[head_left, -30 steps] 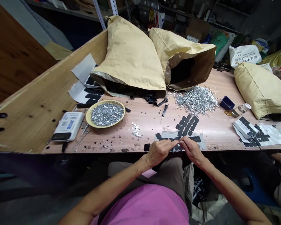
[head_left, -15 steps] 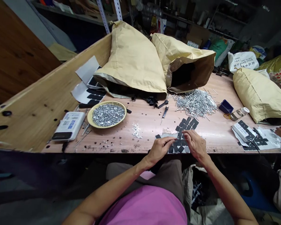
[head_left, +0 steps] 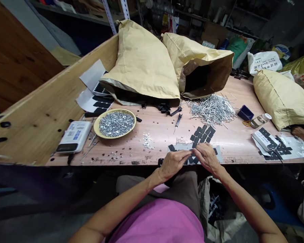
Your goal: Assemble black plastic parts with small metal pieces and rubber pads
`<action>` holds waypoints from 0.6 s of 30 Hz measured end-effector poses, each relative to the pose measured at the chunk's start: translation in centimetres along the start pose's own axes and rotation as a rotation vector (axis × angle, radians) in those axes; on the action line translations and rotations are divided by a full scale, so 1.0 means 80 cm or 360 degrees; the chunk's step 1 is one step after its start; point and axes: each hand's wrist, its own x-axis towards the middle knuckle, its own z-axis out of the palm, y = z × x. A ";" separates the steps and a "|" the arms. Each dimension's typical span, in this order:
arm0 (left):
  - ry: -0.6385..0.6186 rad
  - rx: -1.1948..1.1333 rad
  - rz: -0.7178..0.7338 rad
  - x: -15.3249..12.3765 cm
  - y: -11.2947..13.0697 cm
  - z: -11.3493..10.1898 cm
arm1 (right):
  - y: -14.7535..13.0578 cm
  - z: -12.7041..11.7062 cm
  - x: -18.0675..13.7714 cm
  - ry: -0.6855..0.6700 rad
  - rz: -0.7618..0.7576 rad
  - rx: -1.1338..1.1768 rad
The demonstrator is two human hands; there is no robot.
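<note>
My left hand (head_left: pixel 172 163) and my right hand (head_left: pixel 206 157) meet fingertip to fingertip at the table's near edge, both pinched over a grey backing sheet (head_left: pixel 219 156) dotted with small black pads (head_left: pixel 202 134). What sits between the fingertips is too small to make out. A little heap of tiny washers (head_left: pixel 147 140) lies just left of the sheet. A pile of thin metal pins (head_left: pixel 212 108) spreads beyond the pads.
A yellow dish of silvery bits (head_left: pixel 114 123) and a white box (head_left: pixel 73 136) stand at the left. Three large paper sacks (head_left: pixel 142 62) line the back and right. Another person's hand (head_left: pixel 298 132) reaches in at far right by more pad sheets (head_left: pixel 278 145).
My right hand went up onto the black pads half a second ago and has come back to meet the left hand's fingertips. The other person's hand at right has shifted further back.
</note>
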 end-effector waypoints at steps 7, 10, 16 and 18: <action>0.0258 -0.0973 -0.0769 0.019 0.010 0.002 | 0.004 0.001 -0.007 0.0115 0.0660 0.0573; 0.0419 -0.1443 -0.0941 0.029 0.009 0.011 | -0.006 0.022 -0.012 0.0150 0.0811 0.1175; 0.0650 -0.1730 -0.1078 0.033 0.004 0.033 | -0.027 0.065 -0.018 0.0241 0.1186 0.2189; 0.0676 -0.1742 -0.1060 0.033 0.005 0.035 | -0.029 0.069 -0.020 0.0242 0.1301 0.2330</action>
